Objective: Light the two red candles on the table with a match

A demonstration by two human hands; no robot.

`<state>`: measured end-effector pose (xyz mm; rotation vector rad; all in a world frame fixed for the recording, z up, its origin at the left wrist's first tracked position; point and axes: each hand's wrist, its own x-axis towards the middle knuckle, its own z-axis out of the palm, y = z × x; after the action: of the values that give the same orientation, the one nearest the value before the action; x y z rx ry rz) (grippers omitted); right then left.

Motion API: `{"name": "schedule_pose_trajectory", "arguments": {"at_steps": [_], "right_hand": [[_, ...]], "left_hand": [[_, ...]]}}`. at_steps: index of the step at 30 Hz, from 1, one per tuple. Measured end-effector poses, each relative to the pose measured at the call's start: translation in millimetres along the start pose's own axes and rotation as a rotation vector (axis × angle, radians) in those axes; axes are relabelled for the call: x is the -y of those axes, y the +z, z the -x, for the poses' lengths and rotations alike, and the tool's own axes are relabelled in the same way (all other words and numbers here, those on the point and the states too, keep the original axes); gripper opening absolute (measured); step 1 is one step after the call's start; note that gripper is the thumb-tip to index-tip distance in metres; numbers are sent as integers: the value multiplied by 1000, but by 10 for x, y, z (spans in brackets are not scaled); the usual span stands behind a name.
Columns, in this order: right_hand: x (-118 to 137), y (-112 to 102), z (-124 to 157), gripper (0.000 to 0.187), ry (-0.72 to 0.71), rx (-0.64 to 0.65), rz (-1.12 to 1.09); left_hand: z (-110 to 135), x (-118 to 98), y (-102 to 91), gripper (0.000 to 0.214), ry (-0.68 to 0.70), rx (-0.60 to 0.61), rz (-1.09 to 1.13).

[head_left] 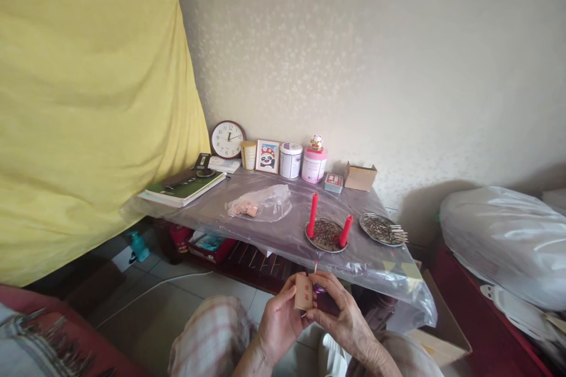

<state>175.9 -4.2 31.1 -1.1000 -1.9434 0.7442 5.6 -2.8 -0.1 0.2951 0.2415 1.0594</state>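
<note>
- The left hand (280, 319) is closed around a small cardboard matchbox (302, 293), gripping it by its left side and from below; the box stands tilted, its broad face with red marks turned up toward the wearer.
- The right hand (338, 311) is just beside it, fingers and thumb bent in along the box's right edge; it pinches a thin matchstick (316, 267) whose reddish tip points up, beyond the fingers. Whether the stick touches the box cannot be told.
- Beyond the grip is a low table (278, 232) under clear plastic, with the box held in front of its near edge.
- Straight beyond the matchstick, near the table edge, a round plate (326, 250) bears a tall red candle (313, 215) and a shorter, leaning red candle (346, 231), set apart at its left and right sides.
- Farther out to the right of the grip, a second plate (371, 238) holds dark bits, with pale sticks (399, 233) gathered over its right rim.
- Beyond the grip to the left lies a clear plastic bag (274, 201) with orange-pink pieces (247, 208) inside.
- Well beyond the grip, by the wall, stands a small open carton (360, 177).
</note>
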Motion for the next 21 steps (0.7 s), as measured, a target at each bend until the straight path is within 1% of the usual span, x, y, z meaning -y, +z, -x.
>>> {"name": "schedule_pose_trajectory", "arguments": {"at_steps": [3, 6, 10, 14, 17, 21], "right_hand": [[29, -14, -7, 49, 12, -3, -16], [50, -39, -12, 48, 53, -7, -33], [55, -85, -16, 47, 102, -38, -29], [80, -117, -31, 47, 135, -44, -38], [116, -124, -43, 44, 139, -34, -40], [137, -123, -44, 44, 149, -32, -34]], "left_hand": [[6, -3, 20, 27, -3, -2, -26], [0, -7, 22, 27, 17, -11, -110], [-13, -25, -11, 37, 134, -42, -331], [-20, -44, -53, 46, 254, -10, -526], [-50, -39, -104, 51, 295, -6, -588], [-105, -13, -185, 55, 323, 0, -608]]}}
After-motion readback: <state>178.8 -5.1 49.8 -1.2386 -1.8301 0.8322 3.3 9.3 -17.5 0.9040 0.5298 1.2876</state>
